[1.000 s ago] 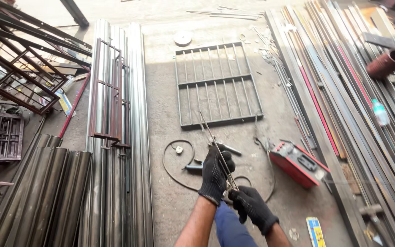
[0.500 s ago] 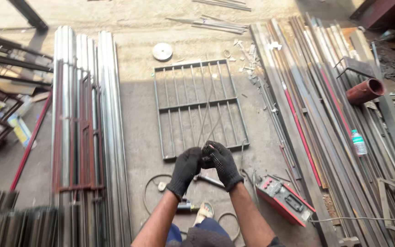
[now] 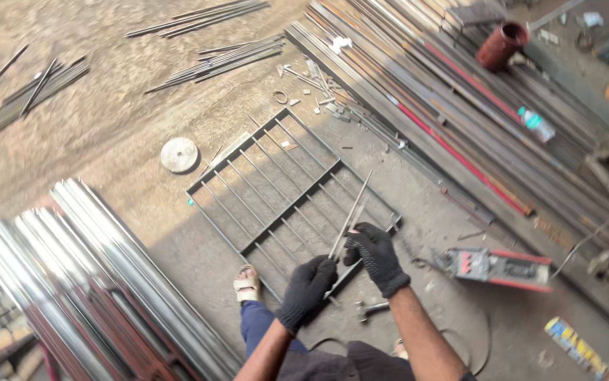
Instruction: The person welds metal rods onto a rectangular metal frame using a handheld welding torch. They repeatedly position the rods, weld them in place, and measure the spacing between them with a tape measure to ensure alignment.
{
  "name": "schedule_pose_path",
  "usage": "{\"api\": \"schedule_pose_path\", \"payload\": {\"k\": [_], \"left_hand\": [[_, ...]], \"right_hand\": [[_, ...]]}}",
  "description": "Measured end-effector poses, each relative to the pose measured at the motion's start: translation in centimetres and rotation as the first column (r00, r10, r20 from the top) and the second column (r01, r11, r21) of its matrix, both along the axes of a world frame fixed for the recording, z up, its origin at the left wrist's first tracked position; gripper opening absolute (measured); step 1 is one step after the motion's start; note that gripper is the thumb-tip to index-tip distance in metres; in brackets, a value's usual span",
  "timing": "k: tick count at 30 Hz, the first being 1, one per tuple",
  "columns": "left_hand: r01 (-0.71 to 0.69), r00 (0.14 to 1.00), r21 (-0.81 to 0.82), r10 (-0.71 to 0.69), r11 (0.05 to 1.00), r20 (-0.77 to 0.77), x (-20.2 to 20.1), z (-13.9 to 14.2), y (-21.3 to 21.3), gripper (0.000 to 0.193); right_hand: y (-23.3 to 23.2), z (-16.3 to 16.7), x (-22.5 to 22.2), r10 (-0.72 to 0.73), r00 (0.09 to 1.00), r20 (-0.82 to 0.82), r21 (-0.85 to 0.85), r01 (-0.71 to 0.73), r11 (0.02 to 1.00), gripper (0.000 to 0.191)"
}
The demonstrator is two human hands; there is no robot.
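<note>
Gloved hands (image 3: 343, 271) on thin metal rods (image 3: 350, 215)

- A dusty concrete floor (image 3: 106, 141) of a metal workshop carries everything in view.
- A welded metal grille (image 3: 283, 194) lies flat at the centre, with a round grey disc (image 3: 178, 154) just beside its far corner.
- Shiny steel pipes (image 3: 106, 275) are stacked at the left.
- Long steel bars (image 3: 460, 120) run in rows along the right, a rusty red pipe piece (image 3: 500, 44) and a plastic bottle (image 3: 536, 123) resting among them.
- Loose thin rods (image 3: 212, 60) lie scattered at the far side.
- A red welding machine (image 3: 498, 268) sits near the grille's right corner.
</note>
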State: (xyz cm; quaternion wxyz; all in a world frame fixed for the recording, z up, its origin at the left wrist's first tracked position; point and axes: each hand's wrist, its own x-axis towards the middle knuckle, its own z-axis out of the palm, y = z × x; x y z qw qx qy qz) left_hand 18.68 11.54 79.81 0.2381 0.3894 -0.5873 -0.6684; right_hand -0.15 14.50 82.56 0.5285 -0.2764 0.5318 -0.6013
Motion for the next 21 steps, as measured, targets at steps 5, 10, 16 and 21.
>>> {"api": "schedule_pose_path", "payload": {"k": [5,10,16,21], "left_hand": [[0.304,0.935,-0.095,-0.278,0.948,0.22,2.4,-1.2,-9.4,0.038],[0.469,0.842,0.074,-0.471,0.88,0.263,3.4,-3.7,-12.4,0.04],[0.421,0.854,0.118,-0.437,0.899,0.282,6.8,-6.7,-15.9,0.041],[0.412,0.724,0.211,-0.459,0.887,0.515,11.5,-6.1,-18.2,0.042]], "right_hand": [[-2.1,-3.7,4.4,-0.501,0.864,-0.047,0.305,0.49,0.817,0.014],[1.3,-5.2,8.4,-0.668,0.742,-0.055,0.359,0.639,0.68,0.019],[4.4,-9.7,10.0,-0.871,0.484,0.088,0.37,0.796,0.479,0.026],[13.7,-15.2,15.2,-0.952,0.276,0.135,0.376,0.874,0.307,0.038]]}}
